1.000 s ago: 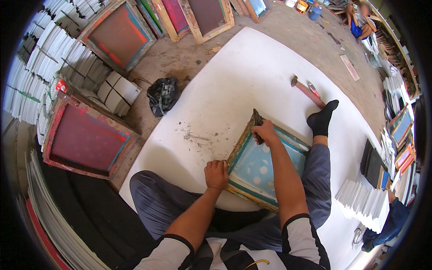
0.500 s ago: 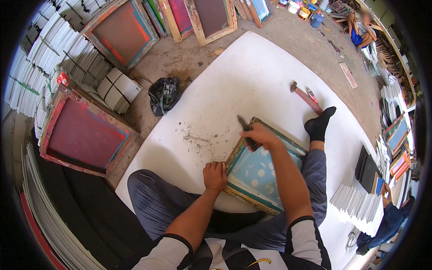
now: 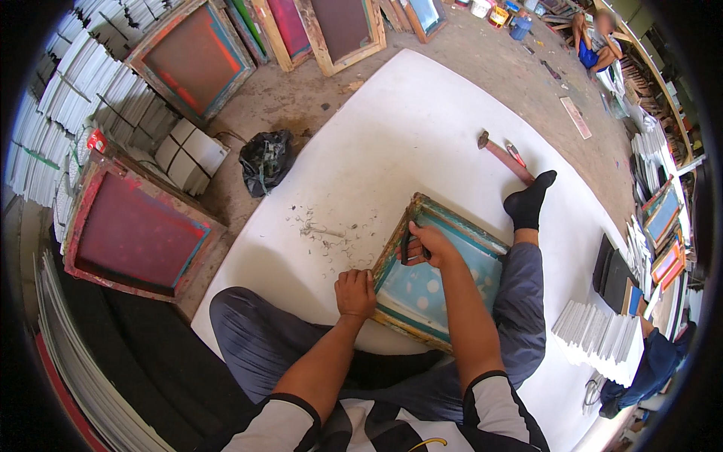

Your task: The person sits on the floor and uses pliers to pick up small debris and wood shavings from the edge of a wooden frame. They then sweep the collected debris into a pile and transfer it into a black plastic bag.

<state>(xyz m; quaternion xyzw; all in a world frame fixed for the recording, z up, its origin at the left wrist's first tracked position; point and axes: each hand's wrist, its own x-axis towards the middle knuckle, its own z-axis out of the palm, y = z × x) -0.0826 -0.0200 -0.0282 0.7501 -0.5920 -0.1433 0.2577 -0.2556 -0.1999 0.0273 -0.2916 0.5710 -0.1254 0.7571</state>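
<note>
A wooden screen-printing frame (image 3: pixel 474 230) with light blue, dotted mesh lies tilted across my lap and the white board. My left hand (image 3: pixel 355 293) is closed on its left edge, near the lower corner, with the fingers curled over the wood. Dark-handled pliers (image 3: pixel 407 242) are in my right hand (image 3: pixel 431 247), just inside the frame's left rail. Their jaws are hidden, so I cannot tell whether they touch the wood. Small bent metal bits (image 3: pixel 331 233), which look like pulled staples, are scattered on the board left of the frame.
Beyond the frame lie a hammer (image 3: pixel 506 158) and a red cutter (image 3: pixel 516 154), close to my socked foot (image 3: pixel 531 202). A black plastic bag (image 3: pixel 265 162) sits off the board's left edge. Several other frames (image 3: pixel 192 60) lean behind. White stacked sheets (image 3: pixel 595 331) stand at right, near another person.
My right hand has drawn the pliers back toward me, from over the frame's far left rail to inside the frame. My left hand keeps its hold on the edge.
</note>
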